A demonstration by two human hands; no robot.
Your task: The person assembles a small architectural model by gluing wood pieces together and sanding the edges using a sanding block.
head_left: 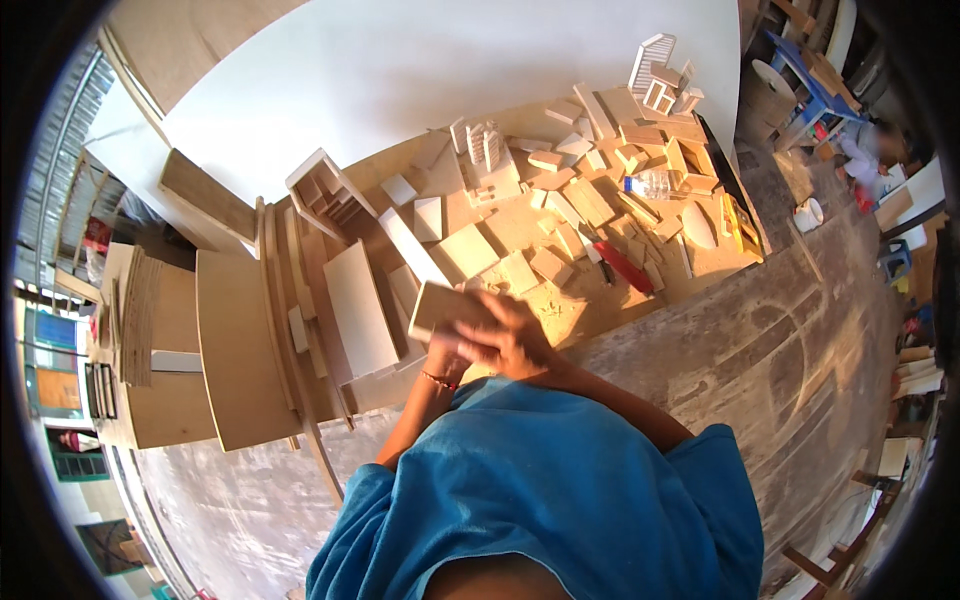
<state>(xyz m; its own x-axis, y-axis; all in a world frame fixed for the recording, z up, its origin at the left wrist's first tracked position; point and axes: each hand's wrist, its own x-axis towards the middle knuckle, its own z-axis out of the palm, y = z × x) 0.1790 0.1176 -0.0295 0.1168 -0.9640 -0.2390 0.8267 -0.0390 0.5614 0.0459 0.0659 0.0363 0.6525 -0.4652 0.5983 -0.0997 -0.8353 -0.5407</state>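
In front of my chest, over the near edge of the workbench, my left hand [449,352] is closed round a flat rectangular wooden block [436,307]. My right hand [515,338] lies across the block's right end and the left fingers, touching them. Its fingers are smeared by motion, and whatever may be under them is hidden. Just beyond the hands lie pale wooden boards [466,250] and small offcuts [551,265]. To the right of them rests a red-handled tool [622,268], perhaps a saw or knife.
A plastic bottle [648,184], an open wooden box [691,163] and a yellow box [741,226] stand at the bench's right. Small wooden models [660,92] are at the far corner. Long boards [240,345] lean at the left. Beyond, at far right, is another person [868,150].
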